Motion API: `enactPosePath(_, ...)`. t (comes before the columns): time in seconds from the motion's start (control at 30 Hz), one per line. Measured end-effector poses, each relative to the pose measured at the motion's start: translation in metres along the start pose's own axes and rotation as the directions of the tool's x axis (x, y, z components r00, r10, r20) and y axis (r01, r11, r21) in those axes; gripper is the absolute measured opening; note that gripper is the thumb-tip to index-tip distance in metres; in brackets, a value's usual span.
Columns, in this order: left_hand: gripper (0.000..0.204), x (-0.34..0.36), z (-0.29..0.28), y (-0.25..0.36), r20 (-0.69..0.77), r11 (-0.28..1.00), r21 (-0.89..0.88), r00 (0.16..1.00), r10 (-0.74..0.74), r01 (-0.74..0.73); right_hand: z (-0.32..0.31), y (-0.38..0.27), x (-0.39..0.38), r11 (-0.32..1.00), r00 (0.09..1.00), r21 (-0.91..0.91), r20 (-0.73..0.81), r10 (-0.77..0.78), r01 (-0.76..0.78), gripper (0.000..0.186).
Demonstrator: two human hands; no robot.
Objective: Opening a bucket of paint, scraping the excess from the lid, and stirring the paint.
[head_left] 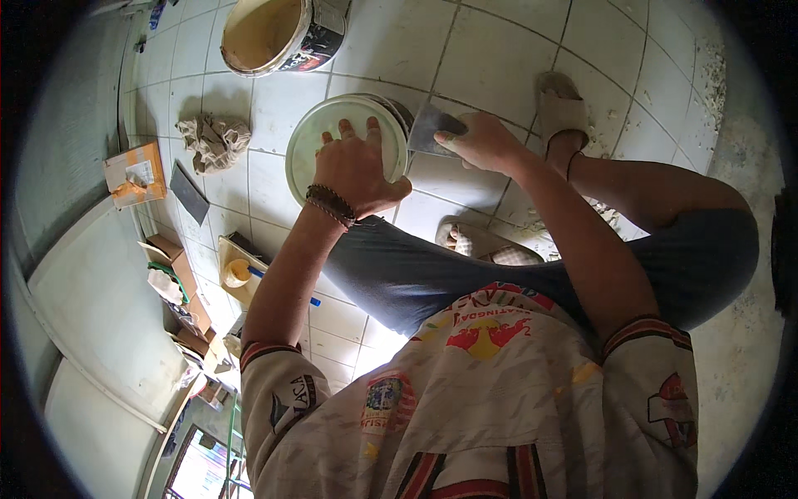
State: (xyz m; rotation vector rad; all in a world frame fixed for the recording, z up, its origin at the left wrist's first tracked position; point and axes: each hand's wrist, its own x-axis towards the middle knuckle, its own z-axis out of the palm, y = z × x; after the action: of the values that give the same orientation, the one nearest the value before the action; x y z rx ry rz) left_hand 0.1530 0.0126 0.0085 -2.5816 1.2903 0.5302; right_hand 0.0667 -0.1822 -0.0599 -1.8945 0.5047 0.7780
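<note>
My left hand (353, 170) lies spread on a round, pale green bucket lid (303, 170) with a raised rim. Its fingers point away from me, and the thumb reaches to the lid's right edge. Just right of the lid, my right hand (482, 143) is closed on a flat, dark grey sheet (428, 129) that looks like sandpaper. The sheet's left edge comes close to the lid's rim; whether they touch I cannot tell. Part of another round edge shows behind the lid at its upper right.
An open bucket (320, 37) with a tan inside stands beyond the lid. To the left lie a crumpled beige cloth (212, 143), a dark flat sheet (189, 193), a cardboard box (135, 176) and a tray (235, 270) with a blue-handled tool. Pale debris (709, 79) is scattered at the right.
</note>
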Motion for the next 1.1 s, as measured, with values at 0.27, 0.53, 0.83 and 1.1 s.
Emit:
enactPosePath(0.27, 0.073, 0.030, -0.054, 0.001, 0.372, 0.998, -0.045, 0.927, 0.050, -0.036, 0.019, 0.072, 0.066, 0.958, 0.968, -0.285, -0.250, -0.028, -0.046, 0.045)
enactPosePath(0.53, 0.072, -0.002, -0.041, 0.017, 0.216, 0.980, 0.194, 0.972, -0.090, 0.047, 0.025, 0.083, 0.107, 0.881, 0.982, -0.468, -0.190, -0.019, -0.073, 0.039)
enactPosePath(0.83, 0.046, -0.078, 0.001, -0.008, -0.321, 0.986, -0.162, 0.947, -0.004, -0.051, -0.032, -0.079, 0.061, 0.638, 0.674, -0.218, 0.215, -0.707, 0.738, 0.059)
enactPosePath(1.1, 0.045, -0.097, 0.034, -0.036, -0.756, 0.982, -0.115, 0.655, 0.010, -0.148, 0.019, -0.109, 0.018, 0.211, 0.504, -0.545, 0.469, -0.725, 0.811, 0.108)
